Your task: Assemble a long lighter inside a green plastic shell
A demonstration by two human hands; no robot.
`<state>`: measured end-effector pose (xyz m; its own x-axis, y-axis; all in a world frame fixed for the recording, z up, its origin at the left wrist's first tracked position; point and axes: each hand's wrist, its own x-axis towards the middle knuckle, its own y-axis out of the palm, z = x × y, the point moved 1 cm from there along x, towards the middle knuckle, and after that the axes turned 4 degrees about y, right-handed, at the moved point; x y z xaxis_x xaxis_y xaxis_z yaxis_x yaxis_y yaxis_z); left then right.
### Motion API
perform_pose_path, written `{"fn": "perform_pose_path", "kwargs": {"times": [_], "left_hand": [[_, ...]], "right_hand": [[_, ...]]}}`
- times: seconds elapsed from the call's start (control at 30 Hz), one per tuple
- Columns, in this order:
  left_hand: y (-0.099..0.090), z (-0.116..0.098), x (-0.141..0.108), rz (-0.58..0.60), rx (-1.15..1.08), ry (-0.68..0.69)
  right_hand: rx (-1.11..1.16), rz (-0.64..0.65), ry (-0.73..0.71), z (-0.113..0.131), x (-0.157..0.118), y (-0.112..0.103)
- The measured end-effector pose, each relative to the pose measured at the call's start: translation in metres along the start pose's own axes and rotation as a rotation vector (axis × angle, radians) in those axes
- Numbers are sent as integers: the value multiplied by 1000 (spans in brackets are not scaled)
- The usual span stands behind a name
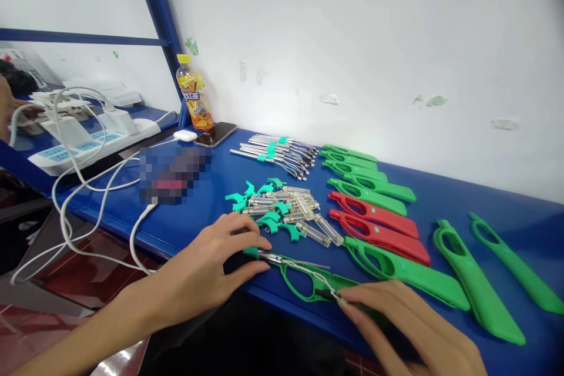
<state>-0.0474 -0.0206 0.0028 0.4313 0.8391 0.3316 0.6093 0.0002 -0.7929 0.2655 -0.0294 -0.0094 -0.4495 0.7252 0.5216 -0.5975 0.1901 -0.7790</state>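
Observation:
A green lighter handle shell (304,294) lies near the table's front edge, hollow side up. Its metal tube (272,258) with a teal clip runs between the thumb and index finger of my left hand (224,255), which is closed around it. Thin white wires (315,273) lead from the tube back to a black part (325,294) in the shell. My right hand (400,317) pinches the wire end beside the black part, its fingertips partly hiding that spot. Just beyond lie teal clips (269,220) and clear lighter fuel tanks (304,205).
Metal tubes with wires (273,150) lie at the back. Green shells (423,282) and red shells (383,229) line the right. Leftward are a drink bottle (194,94), a phone (215,134), a blurred-out object (174,176), white cables (132,235) and a power strip (97,144).

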Motion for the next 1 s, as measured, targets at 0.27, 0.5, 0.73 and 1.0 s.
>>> {"fn": "perform_pose_path", "kwargs": {"times": [0.27, 0.5, 0.73, 1.0], "left_hand": [[-15, 11, 23, -94, 228, 51], [-16, 14, 34, -62, 202, 26], [-11, 13, 41, 11, 184, 31], [-9, 16, 40, 39, 191, -20]], "right_hand": [[52, -17, 67, -3, -9, 9], [35, 2, 36, -5, -8, 9], [19, 32, -10, -6, -5, 5], [1, 1, 47, -3, -8, 8]]}}
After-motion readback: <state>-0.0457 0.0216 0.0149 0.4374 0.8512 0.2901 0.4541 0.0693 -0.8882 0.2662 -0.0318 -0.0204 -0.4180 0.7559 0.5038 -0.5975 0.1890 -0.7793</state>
